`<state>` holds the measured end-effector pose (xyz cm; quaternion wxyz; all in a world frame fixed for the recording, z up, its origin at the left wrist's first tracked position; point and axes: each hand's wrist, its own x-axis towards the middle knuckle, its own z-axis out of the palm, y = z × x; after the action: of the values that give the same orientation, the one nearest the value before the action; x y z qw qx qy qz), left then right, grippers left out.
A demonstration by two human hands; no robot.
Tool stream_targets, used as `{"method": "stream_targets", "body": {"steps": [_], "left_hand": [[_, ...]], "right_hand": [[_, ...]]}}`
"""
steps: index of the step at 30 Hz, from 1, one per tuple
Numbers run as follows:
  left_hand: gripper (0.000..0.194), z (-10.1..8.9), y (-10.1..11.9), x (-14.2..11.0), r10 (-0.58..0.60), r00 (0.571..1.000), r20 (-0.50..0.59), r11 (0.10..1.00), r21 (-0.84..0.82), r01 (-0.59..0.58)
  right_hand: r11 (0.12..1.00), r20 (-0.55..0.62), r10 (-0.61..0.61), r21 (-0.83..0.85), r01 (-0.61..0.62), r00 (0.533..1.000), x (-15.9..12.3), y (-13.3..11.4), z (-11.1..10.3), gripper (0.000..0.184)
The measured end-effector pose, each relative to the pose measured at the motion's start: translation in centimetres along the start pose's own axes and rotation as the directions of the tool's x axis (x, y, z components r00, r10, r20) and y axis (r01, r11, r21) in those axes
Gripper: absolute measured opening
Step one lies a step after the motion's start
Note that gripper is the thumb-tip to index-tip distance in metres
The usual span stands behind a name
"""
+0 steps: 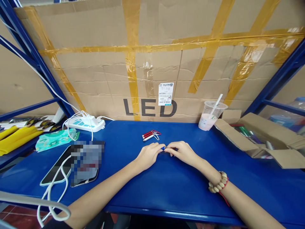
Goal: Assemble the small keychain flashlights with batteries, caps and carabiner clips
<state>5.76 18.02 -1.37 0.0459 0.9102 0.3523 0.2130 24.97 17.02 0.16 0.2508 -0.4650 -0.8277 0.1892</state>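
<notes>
Over the middle of the desk, my left hand (149, 155) is closed, with its fingertips round a small blue tube (163, 148). Only a short bit of the tube shows; the fingers hide the rest. From the other side my right hand (183, 152) pinches the tube's right end between thumb and fingers. Just beyond my hands lie red keychain flashlights (148, 134) and a silver one (148, 137), side by side, with their carabiner clips pointing right.
An open cardboard box (252, 146) of colourful items stands at right, beside a cup with a straw (208, 119). At left are a phone (57, 167) with white cable, a tissue pack (56, 140) and a power strip (85, 122). A large carton (107, 76) walls off the back.
</notes>
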Motion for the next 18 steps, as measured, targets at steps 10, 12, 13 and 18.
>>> {"method": "stream_targets", "body": {"steps": [10, 12, 13, 18], "left_hand": [[0.027, -0.3, 0.0, 0.0, -0.207, 0.978, -0.039, 0.961, -0.196, 0.196], [0.027, -0.5, 0.2, 0.0, -0.233, 0.972, -0.024, 0.945, -0.239, 0.221], [0.026, -0.6, 0.2, 0.0, -0.240, 0.971, -0.017, 0.938, -0.260, 0.228], [0.025, -0.4, 0.3, 0.0, -0.240, 0.969, -0.053, 0.914, -0.347, 0.208]], "right_hand": [[0.977, -0.037, 0.029, -0.210, -0.036, 0.999, 0.1, 1.0, -1.4, 0.024], [0.970, 0.004, 0.059, -0.236, -0.057, 0.998, 0.0, 1.4, -1.7, 0.026], [0.968, 0.029, 0.070, -0.244, -0.060, 0.997, -0.1, 1.6, -1.8, 0.027], [0.960, 0.074, 0.049, -0.279, -0.027, 0.996, -0.2, 2.2, -1.8, 0.020]]}}
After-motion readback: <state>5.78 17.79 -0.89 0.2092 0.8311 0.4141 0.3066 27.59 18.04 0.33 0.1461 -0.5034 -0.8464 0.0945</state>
